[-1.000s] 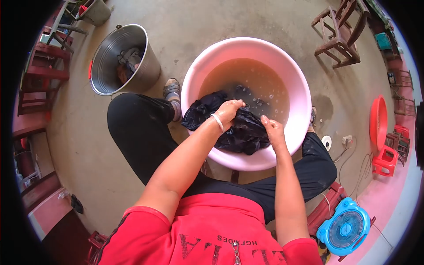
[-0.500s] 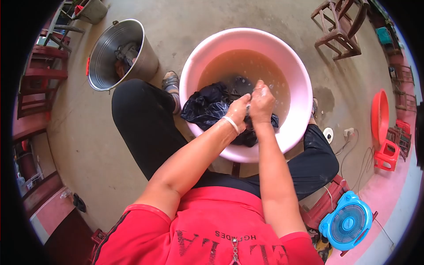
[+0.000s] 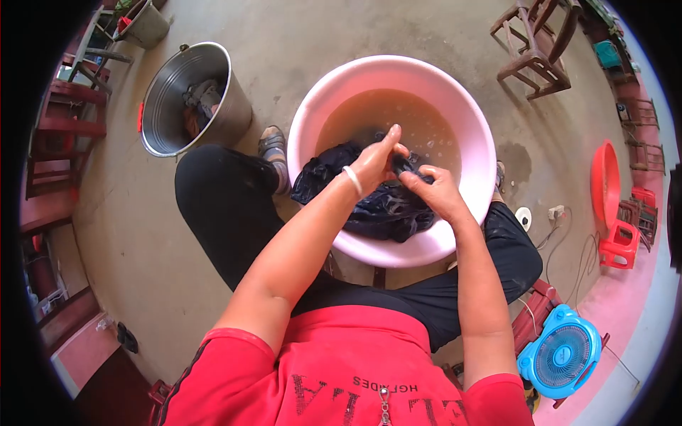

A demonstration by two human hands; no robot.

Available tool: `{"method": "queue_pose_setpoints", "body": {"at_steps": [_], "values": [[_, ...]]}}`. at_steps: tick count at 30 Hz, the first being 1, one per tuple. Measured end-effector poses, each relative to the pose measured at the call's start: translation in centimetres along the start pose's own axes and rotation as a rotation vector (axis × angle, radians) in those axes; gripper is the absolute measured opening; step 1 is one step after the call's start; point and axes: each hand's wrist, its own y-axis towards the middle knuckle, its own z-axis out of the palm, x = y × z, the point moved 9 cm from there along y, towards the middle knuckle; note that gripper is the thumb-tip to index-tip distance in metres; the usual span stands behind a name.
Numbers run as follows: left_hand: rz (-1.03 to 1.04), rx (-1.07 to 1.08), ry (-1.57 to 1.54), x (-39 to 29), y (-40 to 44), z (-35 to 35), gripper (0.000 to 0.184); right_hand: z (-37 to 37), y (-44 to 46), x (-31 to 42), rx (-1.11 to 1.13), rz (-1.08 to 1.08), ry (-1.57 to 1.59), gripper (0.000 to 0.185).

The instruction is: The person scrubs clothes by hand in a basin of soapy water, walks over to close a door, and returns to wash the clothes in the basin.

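Note:
A large pink basin [image 3: 477, 153] of brown, bubbly water [image 3: 398, 110] stands between the knees. Dark wet cloth [image 3: 391, 213] is bunched against its near side and left part. My left hand [image 3: 378, 162], a white band on its wrist, grips a fold of this cloth above the basin, thumb pointing up. Just to the right, my right hand [image 3: 437, 190] pinches the same fold, so a short dark stretch of it shows between the two hands. Some fingertips are hidden behind the cloth.
A metal bucket [image 3: 238, 106] holding cloths stands at the left. Wooden chairs [image 3: 536, 60] are at upper right. A red basin [image 3: 606, 184], a red stool [image 3: 619, 245], cables and a blue fan [image 3: 561, 355] are on the right. Another bucket [image 3: 145, 27] is at upper left.
My hands came together over the cloth, then moved slightly apart with a fold between them. The right hand has lowered and shifted right since half a second ago.

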Motion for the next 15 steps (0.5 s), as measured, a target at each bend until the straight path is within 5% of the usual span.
{"method": "queue_pose_setpoints", "body": {"at_steps": [2, 3, 4, 6, 9, 11, 13, 14, 15], "values": [[0.017, 0.222, 0.103, 1.1, -0.8, 2.2, 0.049, -2.9, -0.9, -0.8, -0.222, 0.067, 0.591, 0.029], [0.149, 0.314, 0.427, 1.2, -1.0, 3.1, 0.055, -4.4, -0.6, -2.2, -0.350, -0.013, 0.717, 0.020], [0.110, 0.279, 0.759, 2.4, -0.9, 1.9, 0.049, -5.2, -0.4, -4.2, -0.412, -0.008, 0.854, 0.016], [0.157, 0.258, 0.840, 2.8, -1.3, 1.2, 0.041, -6.7, -0.2, -7.0, -0.533, 0.012, 0.974, 0.015], [0.207, 0.003, 0.210, 1.9, -0.6, -0.8, 0.037, -7.4, -0.7, -8.9, -0.796, -0.057, 0.981, 0.019], [0.207, -0.123, 0.109, 1.7, -0.1, -1.4, 0.036, -7.2, -1.5, -6.7, -0.906, -0.125, 0.520, 0.017], [-0.031, -0.414, -0.007, 3.7, -0.9, -3.0, 0.033, -3.2, -1.8, 0.7, -0.592, -0.109, 0.412, 0.011], [-0.052, -0.135, -0.277, 6.4, 2.7, -2.7, 0.031, -0.7, -2.4, 4.6, -0.497, -0.179, 0.345, 0.016], [-0.067, -0.119, -0.189, 5.1, 1.0, -1.7, 0.030, 1.2, -3.3, 8.8, -0.506, -0.351, 0.107, 0.025]]}}
